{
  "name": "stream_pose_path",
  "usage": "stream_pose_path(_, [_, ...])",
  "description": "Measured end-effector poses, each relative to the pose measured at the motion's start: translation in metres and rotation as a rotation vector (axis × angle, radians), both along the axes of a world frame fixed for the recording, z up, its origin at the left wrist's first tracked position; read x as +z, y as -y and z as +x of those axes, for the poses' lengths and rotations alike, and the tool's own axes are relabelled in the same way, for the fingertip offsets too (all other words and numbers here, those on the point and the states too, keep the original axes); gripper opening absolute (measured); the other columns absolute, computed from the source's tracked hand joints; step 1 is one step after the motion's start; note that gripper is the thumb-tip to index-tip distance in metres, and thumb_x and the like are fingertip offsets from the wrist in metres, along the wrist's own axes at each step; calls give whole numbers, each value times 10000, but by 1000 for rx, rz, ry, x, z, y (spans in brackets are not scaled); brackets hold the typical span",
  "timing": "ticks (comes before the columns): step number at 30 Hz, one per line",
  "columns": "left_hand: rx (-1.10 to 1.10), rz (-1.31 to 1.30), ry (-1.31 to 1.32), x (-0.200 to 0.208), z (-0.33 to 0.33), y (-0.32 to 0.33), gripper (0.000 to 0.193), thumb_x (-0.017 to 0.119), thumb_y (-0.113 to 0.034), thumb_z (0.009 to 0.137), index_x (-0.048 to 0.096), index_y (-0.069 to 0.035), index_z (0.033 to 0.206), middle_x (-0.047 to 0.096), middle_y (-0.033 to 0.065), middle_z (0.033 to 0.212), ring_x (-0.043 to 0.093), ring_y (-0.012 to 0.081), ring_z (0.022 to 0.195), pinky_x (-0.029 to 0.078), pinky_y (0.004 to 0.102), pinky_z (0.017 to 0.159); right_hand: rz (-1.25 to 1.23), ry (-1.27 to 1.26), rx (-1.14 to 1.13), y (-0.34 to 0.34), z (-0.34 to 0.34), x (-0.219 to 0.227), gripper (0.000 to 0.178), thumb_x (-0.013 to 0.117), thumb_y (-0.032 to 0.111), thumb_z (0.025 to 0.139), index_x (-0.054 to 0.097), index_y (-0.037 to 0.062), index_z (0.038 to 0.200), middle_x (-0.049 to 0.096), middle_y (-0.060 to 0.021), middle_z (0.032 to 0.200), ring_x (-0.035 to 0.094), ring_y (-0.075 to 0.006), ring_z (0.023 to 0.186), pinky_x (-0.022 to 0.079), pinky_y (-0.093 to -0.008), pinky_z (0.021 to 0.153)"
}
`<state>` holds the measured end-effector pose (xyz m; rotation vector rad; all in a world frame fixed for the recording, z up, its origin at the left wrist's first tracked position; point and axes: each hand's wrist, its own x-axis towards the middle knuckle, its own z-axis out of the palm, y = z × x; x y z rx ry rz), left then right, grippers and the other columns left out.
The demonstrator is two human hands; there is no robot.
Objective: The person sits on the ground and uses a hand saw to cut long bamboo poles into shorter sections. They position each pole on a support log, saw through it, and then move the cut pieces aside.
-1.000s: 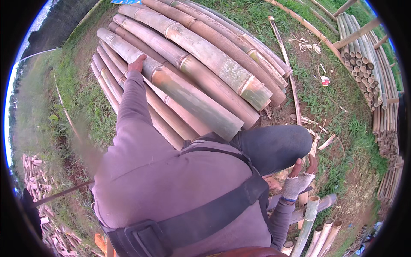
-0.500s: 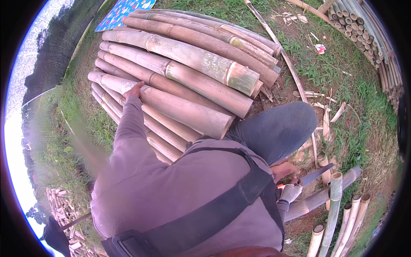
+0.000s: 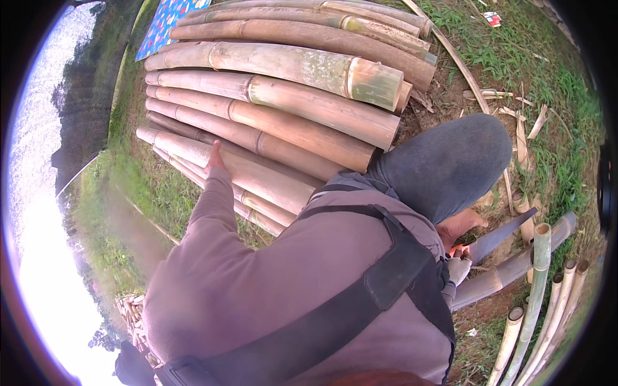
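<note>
My left hand [image 3: 217,161] is laid over a thick bamboo pole [image 3: 264,175] at the near left side of a row of cut bamboo. Its thumb lies on top of the pole; the other fingers are partly hidden. Low on the right, my right hand [image 3: 459,267] wears a pale glove and is closed on the orange handle of a handsaw [image 3: 499,237]. The saw's grey blade points up and to the right, above a lying bamboo length [image 3: 492,281]. My sleeve and body hide part of the right wrist.
Several more large bamboo poles [image 3: 309,106] lie side by side ahead. Narrow bamboo pieces [image 3: 537,302] stand upright at the lower right. My bent knee [image 3: 444,161] is beside the pole ends. Split strips [image 3: 521,145] litter the grass, and a patterned blue sheet [image 3: 164,29] is at the far left.
The pole under my left hand has shifted toward the near left, baring poles beside it. The view has turned, and my right hand keeps hold of the saw.
</note>
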<state>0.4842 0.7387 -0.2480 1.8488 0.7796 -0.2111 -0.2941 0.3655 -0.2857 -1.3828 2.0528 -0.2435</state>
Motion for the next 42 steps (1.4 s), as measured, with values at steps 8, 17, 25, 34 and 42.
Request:
stream_pose_path(8, [12,315,-141,29,-61,39,1359,955,-541,767,177,112,1669,460,301,1617,582,403,1385,509,461,1168,49,-50,13,4,-9,-16,461,715,267,1040,684,-107,1308,762,-278,1221,721,-396,1141,533,-462,1012])
stream_pose_path(17, [-201,610,-313,51,-55,34,1131,880,-611,809,491,134,1565,514,246,1631,578,370,1413,556,471,1089,-25,114,-44,-8,-7,-25,331,737,213,1033,703,-95,1146,727,-171,990,640,-235,878,524,-399,838])
stream_pose_path(25, [-344,968,-553,32,-33,3,1288,866,-654,815,291,120,1669,438,287,1691,546,418,1476,480,480,1202,-41,135,-36,-8,-14,-37,344,768,220,1031,715,-93,1162,723,-141,973,639,-220,863,533,-396,815])
stream_pose_path(34, [-231,845,-454,30,-88,-5,1526,890,-601,796,-124,90,1704,167,392,1765,247,533,1635,213,485,1366,4,-118,111,-10,-1,-18,396,756,263,1019,731,-44,1268,753,-183,942,691,-296,847,542,-441,822])
stream_pose_path(42, [-174,1064,-379,-3,-74,-13,1404,791,-695,857,-1,61,1736,291,363,1741,335,484,1615,264,507,1347,-46,-94,73,-24,0,-24,340,764,293,1009,742,5,1188,763,-203,980,734,-342,900,562,-465,832])
